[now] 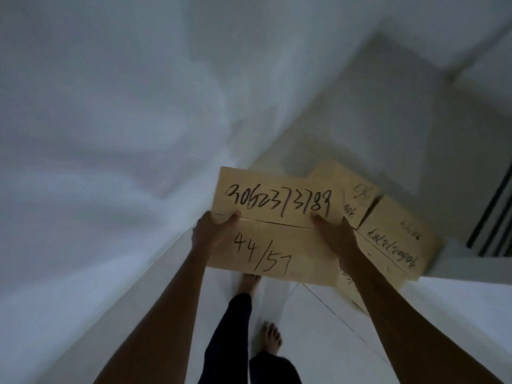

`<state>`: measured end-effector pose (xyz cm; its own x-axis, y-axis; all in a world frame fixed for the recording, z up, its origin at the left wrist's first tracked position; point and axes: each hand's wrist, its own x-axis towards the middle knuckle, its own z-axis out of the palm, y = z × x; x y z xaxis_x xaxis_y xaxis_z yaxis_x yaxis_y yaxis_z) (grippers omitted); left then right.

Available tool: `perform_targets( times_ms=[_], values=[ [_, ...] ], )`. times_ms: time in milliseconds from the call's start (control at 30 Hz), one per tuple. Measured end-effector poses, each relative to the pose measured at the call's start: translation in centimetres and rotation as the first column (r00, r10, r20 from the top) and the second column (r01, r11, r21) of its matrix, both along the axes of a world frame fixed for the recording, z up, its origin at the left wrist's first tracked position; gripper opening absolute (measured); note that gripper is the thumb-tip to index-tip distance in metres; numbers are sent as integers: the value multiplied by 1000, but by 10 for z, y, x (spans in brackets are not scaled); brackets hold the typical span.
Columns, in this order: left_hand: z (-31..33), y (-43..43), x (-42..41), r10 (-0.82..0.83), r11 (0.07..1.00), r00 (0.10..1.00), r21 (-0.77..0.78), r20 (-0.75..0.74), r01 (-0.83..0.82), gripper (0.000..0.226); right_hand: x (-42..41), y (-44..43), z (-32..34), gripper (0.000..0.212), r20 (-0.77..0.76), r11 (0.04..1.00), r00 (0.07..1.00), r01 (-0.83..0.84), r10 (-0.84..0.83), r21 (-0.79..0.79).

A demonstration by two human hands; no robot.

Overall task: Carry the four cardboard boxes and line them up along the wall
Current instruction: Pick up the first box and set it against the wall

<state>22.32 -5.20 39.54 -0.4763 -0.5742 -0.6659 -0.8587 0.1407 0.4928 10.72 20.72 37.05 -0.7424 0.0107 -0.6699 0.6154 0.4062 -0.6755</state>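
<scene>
Held box (274, 225): flat, rectangular, tan cardboard, matte, top flaps meeting at a straight centre seam. Black marker on the lid: "3062373789" beyond the seam, "44/57" on the near flap.

Left hand (212, 231) clamps the left edge, thumb lying on the seam. Right hand (336, 239) clamps the right edge, thumb pressed on the lid just past the seam. Both arms extended; box is carried clear of the floor (313, 328), which is white and smooth, with thin tile joints.

Right of the right hand: more boxes (393, 231), same cardboard, marker-scribbled, resting on the floor. Count unclear. Left of the grip: plain white wall (110, 134).
</scene>
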Motion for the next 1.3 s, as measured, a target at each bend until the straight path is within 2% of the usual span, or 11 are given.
perform_targets(
  times_ms=[67, 200, 267, 367, 500, 667, 867, 1000, 1067, 1200, 1300],
  values=[
    [57, -1, 54, 103, 995, 994, 11, -41, -102, 79, 27, -16, 63, 41, -59, 997, 996, -68, 67, -29],
    [132, -4, 163, 288, 957, 951, 31, -112, -287, 78, 89, -51, 143, 58, -47, 957, 957, -287, 285, -32],
    [157, -11, 221, 402, 915, 903, 42, -148, -401, 82, 122, -76, 165, 71, -28, 925, 925, -379, 379, -21],
    [181, -21, 302, 544, 836, 820, 31, -179, -548, 89, 173, -118, 192, 73, -47, 849, 850, -527, 525, -35],
    [206, -30, 407, 683, 717, 697, 20, -218, -696, 83, 247, -175, 204, 77, -73, 715, 722, -692, 689, -95],
    [218, -40, 545, 795, 580, 561, 19, -229, -814, 93, 364, -240, 208, 93, -89, 568, 574, -818, 814, -87],
    [216, -42, 706, 870, 460, 448, 15, -204, -888, 105, 517, -290, 200, 111, -72, 381, 387, -921, 919, -79],
    [199, -47, 789, 923, 356, 350, 7, -159, -935, 118, 596, -312, 168, 123, -163, 234, 232, -972, 959, -8],
    [199, -48, 814, 937, 325, 324, -16, -131, -946, 114, 634, -313, 187, 120, -188, 223, 213, -974, 959, 34],
    [202, -51, 837, 961, 247, 254, -76, -113, -966, 84, 686, -327, 197, 119, -262, 172, 132, -975, 956, 138],
    [185, -59, 855, 976, 167, 179, -103, -120, -980, 80, 715, -346, 195, 122, -323, 152, 89, -973, 942, 175]
  ],
)
